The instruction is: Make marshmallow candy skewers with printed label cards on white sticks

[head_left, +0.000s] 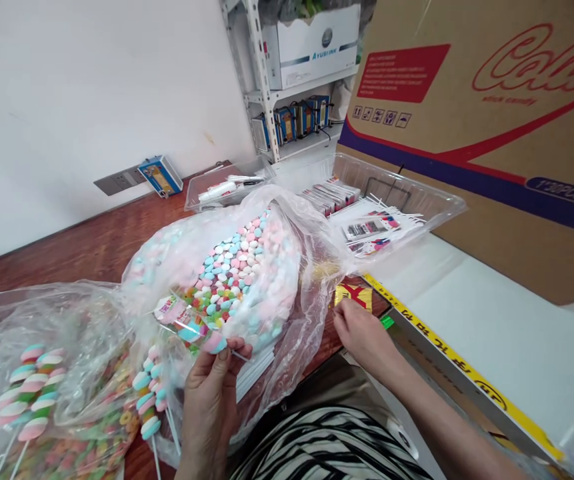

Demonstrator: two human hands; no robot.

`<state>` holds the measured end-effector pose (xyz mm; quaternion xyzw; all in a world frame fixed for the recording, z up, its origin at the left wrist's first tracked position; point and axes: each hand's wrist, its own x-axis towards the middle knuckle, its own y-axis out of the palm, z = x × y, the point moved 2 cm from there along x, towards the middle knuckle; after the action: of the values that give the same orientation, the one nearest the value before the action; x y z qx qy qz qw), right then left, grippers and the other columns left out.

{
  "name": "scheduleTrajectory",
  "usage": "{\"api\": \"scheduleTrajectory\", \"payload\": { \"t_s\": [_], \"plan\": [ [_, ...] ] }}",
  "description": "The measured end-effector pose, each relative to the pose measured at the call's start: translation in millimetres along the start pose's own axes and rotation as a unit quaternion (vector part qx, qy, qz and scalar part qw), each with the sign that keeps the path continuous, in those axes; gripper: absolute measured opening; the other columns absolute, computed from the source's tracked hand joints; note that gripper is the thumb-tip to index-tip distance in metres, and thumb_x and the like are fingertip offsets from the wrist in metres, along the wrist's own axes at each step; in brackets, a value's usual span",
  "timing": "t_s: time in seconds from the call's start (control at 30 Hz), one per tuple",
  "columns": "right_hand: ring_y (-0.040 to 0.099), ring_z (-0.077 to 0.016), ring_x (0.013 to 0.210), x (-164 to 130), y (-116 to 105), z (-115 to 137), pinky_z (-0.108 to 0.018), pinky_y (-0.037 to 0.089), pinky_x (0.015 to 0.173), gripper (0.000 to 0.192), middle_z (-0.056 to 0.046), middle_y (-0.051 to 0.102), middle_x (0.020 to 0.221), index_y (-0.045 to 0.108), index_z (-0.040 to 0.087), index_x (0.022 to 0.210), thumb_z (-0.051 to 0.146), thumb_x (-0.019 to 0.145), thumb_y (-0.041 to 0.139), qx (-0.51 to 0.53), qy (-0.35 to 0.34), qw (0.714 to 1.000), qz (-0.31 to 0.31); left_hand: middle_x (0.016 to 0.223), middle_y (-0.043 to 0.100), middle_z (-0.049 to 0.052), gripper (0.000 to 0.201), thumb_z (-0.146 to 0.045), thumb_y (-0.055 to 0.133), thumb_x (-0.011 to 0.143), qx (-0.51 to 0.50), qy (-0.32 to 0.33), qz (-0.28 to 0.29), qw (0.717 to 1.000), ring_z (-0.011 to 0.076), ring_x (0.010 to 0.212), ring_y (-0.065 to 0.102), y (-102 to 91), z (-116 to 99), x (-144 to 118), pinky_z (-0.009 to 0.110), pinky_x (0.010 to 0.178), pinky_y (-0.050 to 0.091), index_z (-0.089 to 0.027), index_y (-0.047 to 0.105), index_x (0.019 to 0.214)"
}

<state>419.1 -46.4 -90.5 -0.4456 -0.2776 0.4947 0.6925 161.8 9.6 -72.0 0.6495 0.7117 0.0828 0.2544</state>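
Observation:
My left hand (211, 387) pinches the lower end of a candy skewer (194, 331) between thumb and fingers. Pink, white and blue marshmallow pieces show through its clear, printed wrapper, and the white stick points to the right. My right hand (359, 330) is closed, its fingertips at the near edge of a gold packet (355, 293) with a red pattern; what they grip is hidden. Behind my left hand lies a large clear plastic bag (311, 233) full of pastel candies (247, 250). White sticks (257, 373) lie just right of that hand.
Finished-looking marshmallow skewers (31, 393) and more skewers (149, 400) rest on bagged gummy candies (87, 433) at left. A clear bin (431, 200) holds printed wrappers and sticks. A large carton (491, 153) stands at right, and a metal shelf (267, 87) behind.

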Motion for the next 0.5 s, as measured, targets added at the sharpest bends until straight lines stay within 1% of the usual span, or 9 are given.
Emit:
{"api": "scheduleTrajectory", "payload": {
  "t_s": [0.07,0.13,0.17,0.2,0.27,0.33,0.4,0.43,0.5],
  "plan": [
    [0.065,-0.0191,0.075,-20,-16,-5,-0.028,0.047,0.068,0.014,-0.006,0.065,0.083,0.052,0.018,0.087,0.021,0.097,0.043,0.025,0.004,1.0,-0.018,0.076,0.072,0.0,0.025,-0.033,0.085,0.062,0.044,0.027,0.013,0.999,0.0148,0.071,0.066,-4.6,-3,5,0.029,0.072,0.055,-0.02,0.073,0.08],
    [0.062,-0.015,0.065,-39,-29,-2,-0.023,0.046,0.06,0.017,-0.001,0.062,0.073,0.049,0.021,0.086,0.027,0.099,0.04,0.082,-0.006,0.996,-0.034,0.078,0.071,0.0,0.021,-0.036,0.078,0.071,0.144,0.045,0.031,0.988,0.0143,0.072,0.064,-4.5,-5,9,0.028,0.072,0.051,-0.02,0.072,0.083],
    [0.059,-0.0138,0.06,-47,-33,4,-0.022,0.045,0.057,0.018,0.001,0.06,0.068,0.049,0.022,0.086,0.03,0.099,0.04,0.147,-0.026,0.988,-0.043,0.078,0.07,0.001,0.02,-0.037,0.075,0.075,0.212,0.053,0.045,0.975,0.0147,0.072,0.063,-1.9,-6,9,0.027,0.072,0.05,-0.02,0.072,0.083],
    [0.057,-0.0129,0.058,-52,-36,13,-0.022,0.045,0.055,0.019,0.003,0.058,0.066,0.049,0.023,0.086,0.031,0.099,0.04,0.204,-0.056,0.976,-0.044,0.077,0.07,0.001,0.019,-0.037,0.071,0.078,0.285,0.065,0.062,0.954,0.0153,0.072,0.062,2.5,-7,9,0.027,0.071,0.048,-0.019,0.072,0.084],
    [0.055,-0.012,0.057,-57,-36,35,-0.021,0.043,0.055,0.017,0.003,0.057,0.067,0.052,0.023,0.085,0.03,0.098,0.044,0.281,-0.13,0.95,-0.035,0.072,0.066,0.001,0.019,-0.036,0.063,0.084,0.41,0.104,0.105,0.9,0.0165,0.07,0.059,15.9,-8,6,0.027,0.067,0.044,-0.018,0.07,0.081],
    [0.053,-0.0114,0.058,-54,-29,60,-0.021,0.042,0.055,0.014,0.003,0.057,0.068,0.054,0.023,0.083,0.025,0.095,0.047,0.313,-0.188,0.931,-0.014,0.07,0.061,0.001,0.022,-0.03,0.053,0.09,0.479,0.168,0.135,0.851,0.0163,0.069,0.055,31.2,-8,1,0.027,0.066,0.041,-0.018,0.066,0.077],
    [0.052,-0.0112,0.058,-45,-17,83,-0.02,0.041,0.054,0.013,0.003,0.056,0.067,0.055,0.022,0.081,0.02,0.092,0.048,0.34,-0.215,0.916,0.005,0.078,0.059,0.002,0.023,-0.018,0.045,0.091,0.515,0.236,0.143,0.811,0.0161,0.075,0.054,42.9,-8,-4,0.027,0.069,0.041,-0.018,0.062,0.076],
    [0.052,-0.0113,0.058,-41,-10,93,-0.02,0.041,0.054,0.013,0.003,0.056,0.066,0.055,0.022,0.08,0.02,0.091,0.048,0.354,-0.217,0.91,0.011,0.079,0.057,0.003,0.023,-0.013,0.044,0.09,0.531,0.264,0.133,0.794,0.0156,0.075,0.053,46.0,-8,-5,0.027,0.069,0.041,-0.017,0.06,0.074],
    [0.054,-0.0121,0.059,-32,6,106,-0.021,0.042,0.055,0.012,0.002,0.058,0.067,0.056,0.021,0.078,0.02,0.088,0.049,0.383,-0.2,0.902,0.016,0.078,0.054,0.003,0.023,-0.006,0.044,0.086,0.563,0.305,0.107,0.761,0.0149,0.071,0.051,46.7,-9,-8,0.026,0.065,0.04,-0.017,0.055,0.07]
  ]
}}
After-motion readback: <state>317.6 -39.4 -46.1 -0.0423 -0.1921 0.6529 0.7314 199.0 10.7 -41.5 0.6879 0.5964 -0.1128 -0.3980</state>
